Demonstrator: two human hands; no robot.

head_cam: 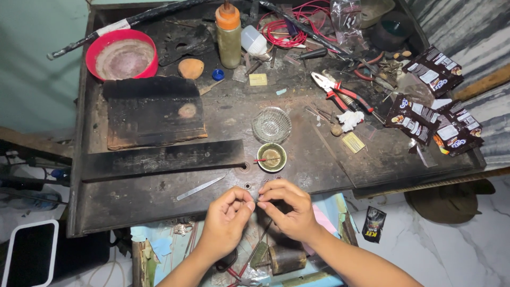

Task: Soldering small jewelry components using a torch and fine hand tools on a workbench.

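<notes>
My left hand (226, 220) and my right hand (287, 207) meet at the front edge of a dark, scorched workbench (159, 191). Their fingertips pinch a tiny piece (256, 202) between them; it is too small to tell what it is. Just beyond the fingers stand a small green bowl (271, 157) with a thin red stick resting in it and a clear glass dish (271, 125). A thin metal file (200, 188) lies on the bench left of my left hand.
A charred block (154, 111) and a dark flat bar (162, 159) lie at left. Behind are a red bowl (123, 55), an orange-capped bottle (229, 34), red-handled pliers (342, 94) and red wires (287, 26). Dark snack sachets (433, 106) crowd the right edge.
</notes>
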